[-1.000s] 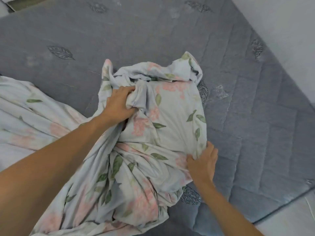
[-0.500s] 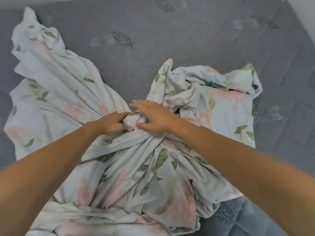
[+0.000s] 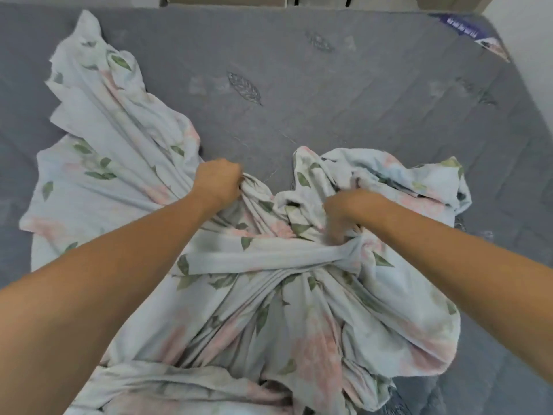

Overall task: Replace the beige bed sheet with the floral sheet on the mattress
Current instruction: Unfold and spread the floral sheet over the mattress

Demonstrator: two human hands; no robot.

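The floral sheet [image 3: 125,175], pale with pink flowers and green leaves, lies bunched and twisted over the near half of the bare grey quilted mattress [image 3: 299,85]. One part fans out to the left, another lump sits at the right. My left hand [image 3: 218,182] grips a gathered fold near the sheet's middle. My right hand [image 3: 344,214] digs down into the crumpled folds to the right, fingers curled in the cloth and partly hidden. No beige sheet is in view.
The mattress's far edge meets wooden furniture [image 3: 224,0] at the top. A printed label [image 3: 478,37] sits on the far right corner. A white wall [image 3: 532,40] runs along the right side.
My hands were close together at the sheet's middle; now they have parted, left holding its fold, right plunged into folds further right. The view has tilted up, showing the mattress's far edge.
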